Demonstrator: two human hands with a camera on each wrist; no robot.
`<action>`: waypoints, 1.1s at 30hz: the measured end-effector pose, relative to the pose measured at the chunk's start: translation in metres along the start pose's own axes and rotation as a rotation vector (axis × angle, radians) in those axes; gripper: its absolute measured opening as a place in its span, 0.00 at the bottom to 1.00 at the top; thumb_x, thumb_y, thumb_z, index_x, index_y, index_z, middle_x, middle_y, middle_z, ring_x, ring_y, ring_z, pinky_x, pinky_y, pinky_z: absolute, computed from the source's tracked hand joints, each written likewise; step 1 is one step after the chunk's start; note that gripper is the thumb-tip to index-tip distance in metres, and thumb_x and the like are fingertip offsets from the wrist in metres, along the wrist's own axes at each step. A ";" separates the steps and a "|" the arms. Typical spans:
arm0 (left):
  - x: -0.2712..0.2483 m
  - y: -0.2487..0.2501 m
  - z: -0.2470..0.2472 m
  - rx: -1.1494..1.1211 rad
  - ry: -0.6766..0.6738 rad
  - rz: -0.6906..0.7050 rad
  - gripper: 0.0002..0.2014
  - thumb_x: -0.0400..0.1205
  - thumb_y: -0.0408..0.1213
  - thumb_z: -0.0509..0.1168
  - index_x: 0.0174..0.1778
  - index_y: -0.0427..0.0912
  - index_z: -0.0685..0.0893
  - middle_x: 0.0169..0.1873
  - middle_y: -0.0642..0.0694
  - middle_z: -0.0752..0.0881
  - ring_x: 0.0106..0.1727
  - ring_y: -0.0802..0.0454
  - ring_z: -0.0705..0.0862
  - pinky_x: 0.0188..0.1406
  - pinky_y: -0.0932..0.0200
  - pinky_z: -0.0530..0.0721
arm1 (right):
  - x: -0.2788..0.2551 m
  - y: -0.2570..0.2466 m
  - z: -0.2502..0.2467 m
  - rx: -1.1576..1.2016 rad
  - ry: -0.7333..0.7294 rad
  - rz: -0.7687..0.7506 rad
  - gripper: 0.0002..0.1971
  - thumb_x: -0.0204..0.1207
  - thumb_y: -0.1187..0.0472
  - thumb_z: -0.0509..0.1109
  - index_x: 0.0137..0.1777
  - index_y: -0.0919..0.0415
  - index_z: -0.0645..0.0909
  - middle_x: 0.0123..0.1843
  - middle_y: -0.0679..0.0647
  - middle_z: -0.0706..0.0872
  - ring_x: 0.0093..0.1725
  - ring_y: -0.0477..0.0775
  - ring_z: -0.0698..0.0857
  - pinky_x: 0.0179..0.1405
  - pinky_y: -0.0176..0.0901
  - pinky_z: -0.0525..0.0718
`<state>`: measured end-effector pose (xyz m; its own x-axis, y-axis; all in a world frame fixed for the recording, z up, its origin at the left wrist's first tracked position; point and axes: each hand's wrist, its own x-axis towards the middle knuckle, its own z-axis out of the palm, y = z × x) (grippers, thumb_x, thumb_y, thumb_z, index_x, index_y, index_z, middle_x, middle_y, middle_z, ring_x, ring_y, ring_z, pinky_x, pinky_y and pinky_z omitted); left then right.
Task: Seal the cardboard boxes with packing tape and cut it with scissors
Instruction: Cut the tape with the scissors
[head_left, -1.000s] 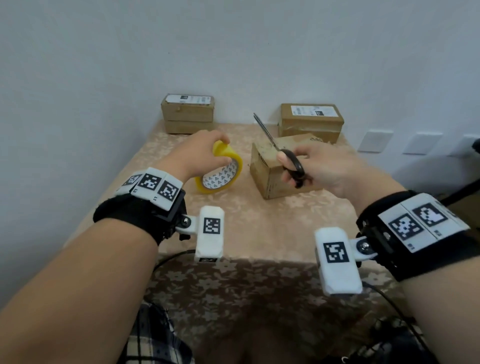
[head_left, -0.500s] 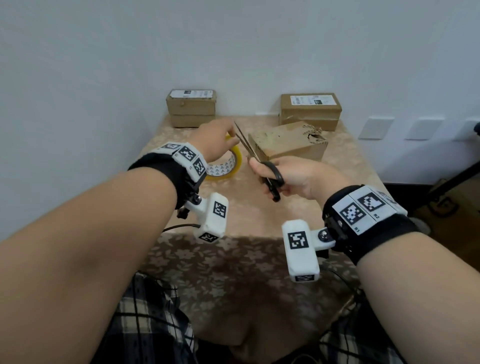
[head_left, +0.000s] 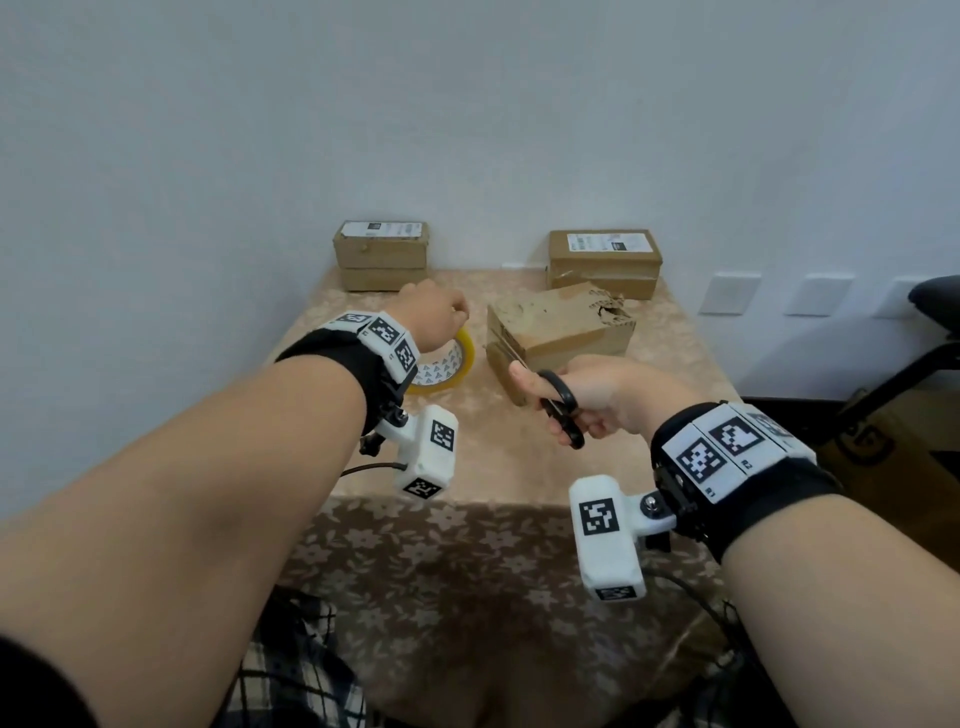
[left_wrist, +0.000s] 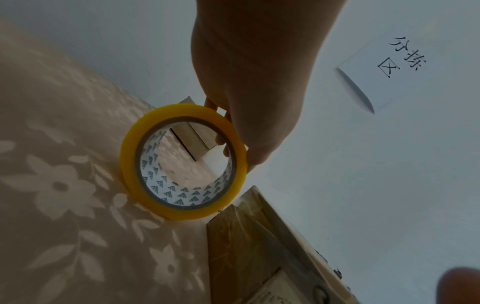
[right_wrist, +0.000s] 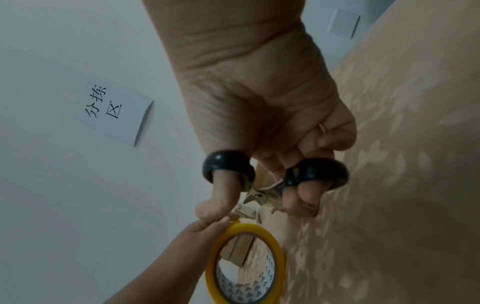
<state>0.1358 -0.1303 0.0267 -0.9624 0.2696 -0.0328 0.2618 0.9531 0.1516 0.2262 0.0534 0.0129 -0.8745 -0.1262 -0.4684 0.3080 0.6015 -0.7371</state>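
Note:
My left hand (head_left: 460, 314) grips a yellow packing tape roll (head_left: 451, 364) by its top rim; the roll stands on edge on the table, left of the torn cardboard box (head_left: 563, 325). In the left wrist view the fingers curl over the tape roll (left_wrist: 182, 162) beside the box (left_wrist: 233, 246). My right hand (head_left: 540, 389) holds black-handled scissors (head_left: 560, 410), thumb and fingers through the loops. The blades reach to the box's near left end. The right wrist view shows the scissors (right_wrist: 275, 174) just above the tape roll (right_wrist: 246, 263).
Two labelled cardboard boxes stand at the back against the wall, one left (head_left: 382, 254), one right (head_left: 605, 262). The floral tablecloth (head_left: 467, 467) drops off at the front edge. Wall sockets (head_left: 730, 293) and a dark stand (head_left: 914, 364) are to the right.
The scissors swung down from pointing upward to the box's near end. My left hand lowered the tape roll onto the table beside the box.

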 end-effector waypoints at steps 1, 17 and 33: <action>0.000 0.002 -0.002 -0.014 0.007 0.008 0.16 0.87 0.42 0.51 0.66 0.44 0.78 0.61 0.37 0.77 0.64 0.36 0.74 0.58 0.47 0.73 | 0.001 -0.003 0.000 -0.010 0.003 -0.001 0.30 0.68 0.27 0.63 0.42 0.57 0.77 0.24 0.49 0.82 0.24 0.45 0.81 0.26 0.37 0.62; 0.025 -0.015 -0.003 -0.210 0.006 0.021 0.08 0.78 0.38 0.68 0.36 0.43 0.78 0.33 0.48 0.79 0.41 0.48 0.78 0.34 0.59 0.75 | 0.028 -0.014 0.005 -0.061 0.020 0.001 0.28 0.69 0.28 0.64 0.37 0.57 0.76 0.22 0.48 0.82 0.25 0.47 0.81 0.27 0.38 0.62; 0.010 -0.006 -0.005 -0.260 -0.219 -0.127 0.19 0.84 0.45 0.61 0.67 0.38 0.81 0.65 0.40 0.81 0.65 0.42 0.79 0.57 0.56 0.76 | 0.032 -0.007 0.005 -0.120 0.057 -0.101 0.34 0.70 0.28 0.63 0.44 0.62 0.87 0.20 0.46 0.79 0.26 0.50 0.73 0.24 0.38 0.62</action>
<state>0.1247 -0.1339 0.0309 -0.9406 0.2008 -0.2738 0.0867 0.9217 0.3781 0.1979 0.0413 0.0006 -0.9197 -0.1479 -0.3638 0.1735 0.6780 -0.7143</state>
